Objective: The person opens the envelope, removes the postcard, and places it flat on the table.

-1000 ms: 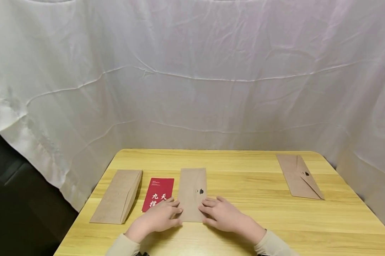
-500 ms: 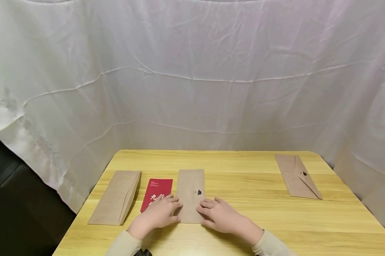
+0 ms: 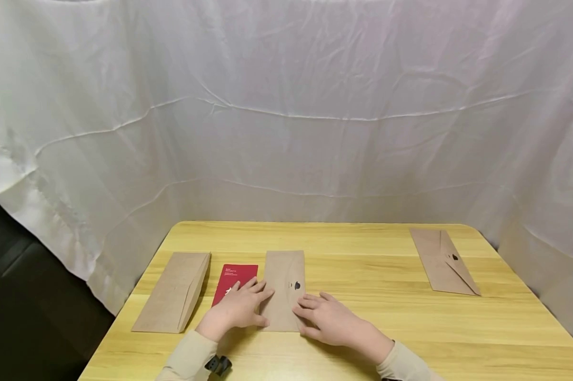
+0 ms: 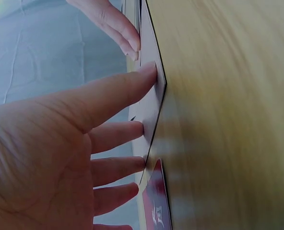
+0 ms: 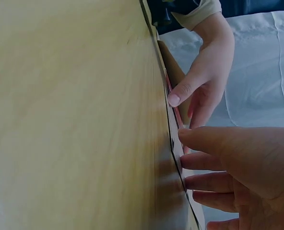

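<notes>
A kraft-paper envelope (image 3: 282,270) with a small black print lies flat at the middle of the table. On its left edge rest the thumb and fingertips of my left hand (image 3: 240,308), fingers spread; the back fingers pass over a red card (image 3: 240,272) with white characters and hide its lower part. My right hand (image 3: 333,320) touches the envelope's right edge with relaxed fingers, near the bottom corner. In the left wrist view the thumb (image 4: 125,91) presses on the envelope's surface. The right wrist view shows the fingers (image 5: 209,182) along its edge.
Another brown envelope (image 3: 167,291) lies at the left of the wooden table (image 3: 362,264), its side flap a little raised. A third envelope (image 3: 440,259) lies flat at the far right. A pale curtain (image 3: 286,148) hangs around the table's back and sides.
My left hand's fingers have spread and moved slightly forward, covering more of the red card. The right hand and the envelopes stay almost where they were.
</notes>
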